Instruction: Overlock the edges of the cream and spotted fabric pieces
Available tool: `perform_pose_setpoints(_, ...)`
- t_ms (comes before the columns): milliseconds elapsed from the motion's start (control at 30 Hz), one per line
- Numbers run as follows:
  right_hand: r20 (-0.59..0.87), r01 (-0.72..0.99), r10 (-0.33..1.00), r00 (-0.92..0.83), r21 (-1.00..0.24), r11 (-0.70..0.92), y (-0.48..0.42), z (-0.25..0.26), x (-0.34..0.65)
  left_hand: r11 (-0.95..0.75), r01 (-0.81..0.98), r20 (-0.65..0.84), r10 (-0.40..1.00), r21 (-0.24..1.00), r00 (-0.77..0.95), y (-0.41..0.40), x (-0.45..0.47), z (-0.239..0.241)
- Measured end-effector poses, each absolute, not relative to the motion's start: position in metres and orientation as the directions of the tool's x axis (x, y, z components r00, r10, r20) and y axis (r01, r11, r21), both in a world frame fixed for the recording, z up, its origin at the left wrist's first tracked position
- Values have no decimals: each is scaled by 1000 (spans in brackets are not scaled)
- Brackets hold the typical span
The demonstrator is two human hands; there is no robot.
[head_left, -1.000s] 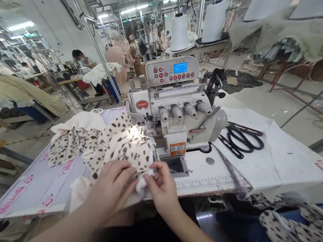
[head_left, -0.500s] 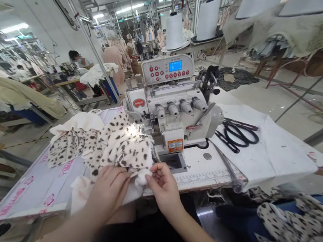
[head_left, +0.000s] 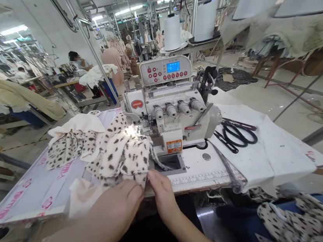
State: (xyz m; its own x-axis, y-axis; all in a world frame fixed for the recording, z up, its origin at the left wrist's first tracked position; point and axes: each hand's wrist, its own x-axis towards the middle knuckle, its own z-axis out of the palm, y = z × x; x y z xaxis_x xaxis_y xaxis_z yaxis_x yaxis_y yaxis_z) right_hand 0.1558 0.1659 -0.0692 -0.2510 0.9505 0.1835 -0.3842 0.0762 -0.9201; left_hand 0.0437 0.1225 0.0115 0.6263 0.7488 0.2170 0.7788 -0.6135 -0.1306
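Observation:
A cream fabric with dark leopard spots (head_left: pixel 124 157) lies bunched on the sewing table, its far end running under the presser foot of a white overlock sewing machine (head_left: pixel 165 113). My left hand (head_left: pixel 117 204) presses on the near edge of this fabric, its fingers curled over the cloth. My right hand (head_left: pixel 162 194) pinches the same edge from the right, close to my left hand. A twisted spotted strip (head_left: pixel 159 161) trails beside the needle area. The needle itself is hidden by the fabric and glare.
Black-handled scissors (head_left: pixel 238 135) lie on a white sheet (head_left: pixel 276 149) right of the machine. A spotted garment pile (head_left: pixel 292 231) sits on blue cloth at lower right. Thread cones (head_left: pixel 172 32) stand behind the machine. A co-worker (head_left: pixel 75 59) sits at the far left.
My left hand has moved right and nearer, closing up to my right hand. The white fold at the fabric edge has flattened, and a twisted strip now shows beside the machine.

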Motion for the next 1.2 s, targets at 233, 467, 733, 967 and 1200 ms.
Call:
perform_pose_setpoints(233, 197, -373, 920, -339, -926, 61, 162, -55, 163, -427, 881, 444, 842, 204, 306, 167, 27, 35)
perform_pose_setpoints(467, 156, -478, 887, -435, -875, -80, 159, -49, 170, -493, 849, 445, 813, 187, 374, 195, 19, 24)
perform_pose_setpoints(733, 125, -478, 880, -458, -869, -125, 174, -56, 167, -451, 855, 400, 855, 257, 331, 206, 13, 28)
perform_pose_setpoints(967, 151, -328, 904, -400, -945, 13, 200, -59, 168, -384, 873, 300, 907, 302, 295, 233, 3, 40)
perform_pose_setpoints(1200, 214, -357, 919, -331, -930, 88, 190, -65, 158, -411, 887, 344, 880, 209, 327, 208, 10, 44)
